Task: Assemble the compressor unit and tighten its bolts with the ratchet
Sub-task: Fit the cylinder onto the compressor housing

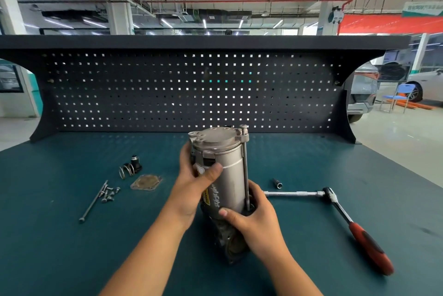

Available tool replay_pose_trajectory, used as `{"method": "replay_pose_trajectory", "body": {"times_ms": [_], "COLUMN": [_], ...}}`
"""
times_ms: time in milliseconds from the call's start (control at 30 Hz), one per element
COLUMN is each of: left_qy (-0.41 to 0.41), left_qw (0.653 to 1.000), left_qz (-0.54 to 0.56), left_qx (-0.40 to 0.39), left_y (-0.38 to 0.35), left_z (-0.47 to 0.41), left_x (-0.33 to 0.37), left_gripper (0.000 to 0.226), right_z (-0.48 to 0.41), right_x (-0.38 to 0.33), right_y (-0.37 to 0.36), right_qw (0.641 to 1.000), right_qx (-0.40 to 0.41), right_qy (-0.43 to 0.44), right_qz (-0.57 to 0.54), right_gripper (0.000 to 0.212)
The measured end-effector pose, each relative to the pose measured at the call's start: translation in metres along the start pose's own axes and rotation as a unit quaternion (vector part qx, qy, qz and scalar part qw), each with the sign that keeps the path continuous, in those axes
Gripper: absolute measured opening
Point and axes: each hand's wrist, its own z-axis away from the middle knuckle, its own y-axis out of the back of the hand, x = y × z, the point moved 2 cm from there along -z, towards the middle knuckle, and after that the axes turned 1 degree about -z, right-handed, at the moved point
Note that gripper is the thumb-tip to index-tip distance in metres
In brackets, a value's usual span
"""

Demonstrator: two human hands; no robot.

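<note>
At the centre of the frame, a grey cylindrical compressor unit point(223, 175) is stood upright on a teal workbench point(60, 235). It is gripped on its left side by the left hand point(196, 185), whose fingers are wrapped around the body with the thumb pressed across the front. The right hand point(254, 214) is closed around the lower right of the unit, near the foot of a long bolt point(245, 166) that runs down the right side from the top cap; whether its thread is engaged cannot be told.

Assembly appears to be partly done: the cap is seated and one long bolt is in place. Much seems left. At the left of the frame, a second long bolt point(94, 201) is laid loose on the bench beside a cluster of short bolts point(110, 193), with a flat gasket plate point(146, 182), a coil spring point(126, 170) and a small black fitting point(136, 164) near them. To the right, the ratchet point(354, 226), with its red and black handle, is lying untouched, joined to an extension bar point(292, 193), and a loose socket point(277, 183) is set just above. Tightening is judged not yet begun.
</note>
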Motion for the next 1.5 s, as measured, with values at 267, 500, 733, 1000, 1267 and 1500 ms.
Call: {"method": "replay_pose_trajectory", "body": {"times_ms": [267, 500, 733, 1000, 1267, 1500], "left_qy": [-0.025, -0.038, -0.046, -0.048, -0.054, -0.052], "left_qw": [0.998, 0.998, 0.998, 0.998, 0.998, 0.998], "left_qz": [-0.045, -0.045, -0.032, -0.016, -0.021, -0.025], "left_qx": [-0.019, -0.021, -0.022, -0.025, -0.027, -0.027], "left_y": [-0.001, 0.001, -0.001, -0.001, -0.002, -0.002], "left_z": [0.0, -0.001, 0.0, 0.0, 0.0, 0.0], "left_x": [-0.032, -0.038, -0.036, -0.037, -0.036, -0.036], "left_gripper": [0.104, 0.106, 0.104, 0.107, 0.111, 0.107], "right_z": [-0.015, -0.032, -0.031, -0.028, -0.025, -0.025], "right_x": [-0.008, -0.032, -0.026, -0.03, -0.026, -0.026], "right_y": [0.034, 0.046, 0.042, 0.043, 0.041, 0.041], "right_qw": [0.987, 0.979, 0.988, 0.985, 0.988, 0.99], "right_qx": [-0.143, -0.146, -0.09, -0.033, -0.021, -0.026], "right_qy": [-0.016, 0.051, 0.091, 0.134, 0.113, 0.093], "right_qz": [0.066, 0.135, 0.084, 0.101, 0.099, 0.107], "right_gripper": [0.053, 0.02, 0.025, 0.024, 0.023, 0.025]}}
